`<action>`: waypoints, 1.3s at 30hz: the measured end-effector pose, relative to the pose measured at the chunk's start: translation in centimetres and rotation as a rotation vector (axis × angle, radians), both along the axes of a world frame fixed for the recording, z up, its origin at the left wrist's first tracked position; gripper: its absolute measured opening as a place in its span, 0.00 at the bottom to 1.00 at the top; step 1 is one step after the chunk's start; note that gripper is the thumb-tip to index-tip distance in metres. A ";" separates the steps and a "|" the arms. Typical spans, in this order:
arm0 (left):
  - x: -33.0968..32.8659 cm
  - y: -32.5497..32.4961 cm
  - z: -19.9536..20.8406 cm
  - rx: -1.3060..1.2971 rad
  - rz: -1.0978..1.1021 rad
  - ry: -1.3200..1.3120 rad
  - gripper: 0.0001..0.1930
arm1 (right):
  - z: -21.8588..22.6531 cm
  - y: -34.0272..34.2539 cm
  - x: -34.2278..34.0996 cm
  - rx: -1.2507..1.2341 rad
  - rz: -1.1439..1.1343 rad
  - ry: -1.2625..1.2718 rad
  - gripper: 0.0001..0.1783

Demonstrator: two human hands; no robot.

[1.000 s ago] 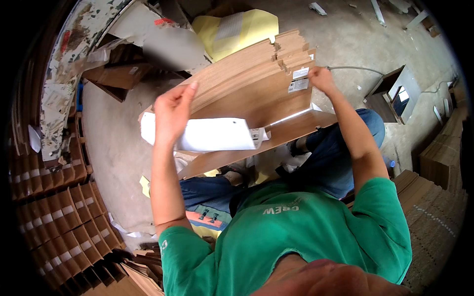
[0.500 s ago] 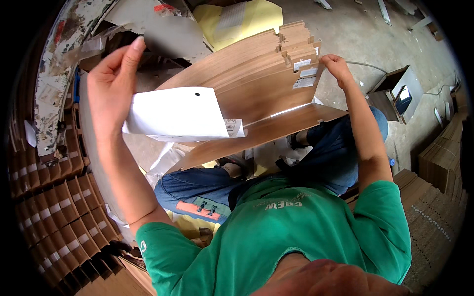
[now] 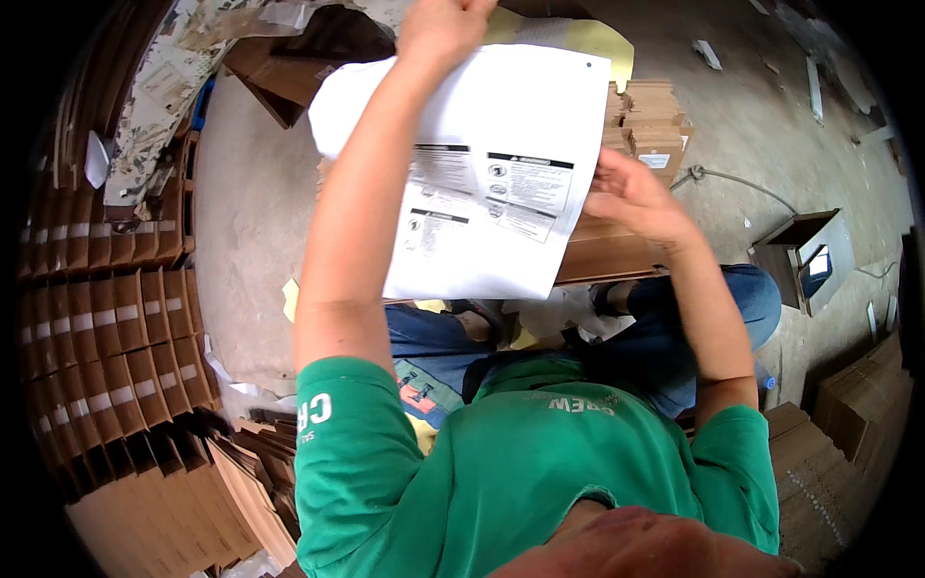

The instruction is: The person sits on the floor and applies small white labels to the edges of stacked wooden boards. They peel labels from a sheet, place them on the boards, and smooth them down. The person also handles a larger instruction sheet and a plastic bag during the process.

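Observation:
A large white sheet of printed labels (image 3: 501, 106) is spread before me, its black-headed print toward me and its lower end over my lap. At the sheet's right edge, the fingers of my right hand (image 3: 641, 200) close on it. My left forearm crosses over the sheet. Beyond its top edge, my left hand (image 3: 441, 31) is closed, with its fingertips partly cut off by the picture's edge; what they hold is hidden. Behind the sheet stands a stack of wood-coloured panels (image 3: 657, 135) with small white labels. One wood-coloured panel (image 3: 607, 258) lies flat below the stack, partly covered by the sheet.
Slotted brown racks of panels (image 3: 106, 318) stand at the left. Yellow sheeting (image 3: 568, 37) lies at the far side. A small open box (image 3: 809, 255) sits on the floor (image 3: 732, 116) at right, near a grey cord (image 3: 742, 178). Stacked boards (image 3: 800, 462) are at the lower right.
The label sheet has opened out from a curled shape and turned its print toward me. My left hand has moved up and right; my right hand went from the panels to the sheet's edge.

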State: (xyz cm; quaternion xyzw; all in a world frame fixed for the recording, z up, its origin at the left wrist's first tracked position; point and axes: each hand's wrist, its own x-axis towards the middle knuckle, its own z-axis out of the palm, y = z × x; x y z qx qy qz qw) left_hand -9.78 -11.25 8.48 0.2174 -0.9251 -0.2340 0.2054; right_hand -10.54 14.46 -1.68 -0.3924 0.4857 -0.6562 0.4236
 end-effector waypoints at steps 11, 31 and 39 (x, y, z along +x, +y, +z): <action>10.0 -4.3 -4.5 0.228 0.229 0.147 0.30 | -3.9 0.2 -3.0 0.076 -0.309 -0.572 0.17; 16.1 1.7 -0.5 0.666 -0.083 -0.050 0.22 | -4.2 1.5 -3.4 0.231 -0.556 -0.210 0.23; 16.7 4.1 1.1 0.493 -0.168 0.004 0.23 | 4.6 -1.9 0.8 -0.128 -0.484 1.232 0.41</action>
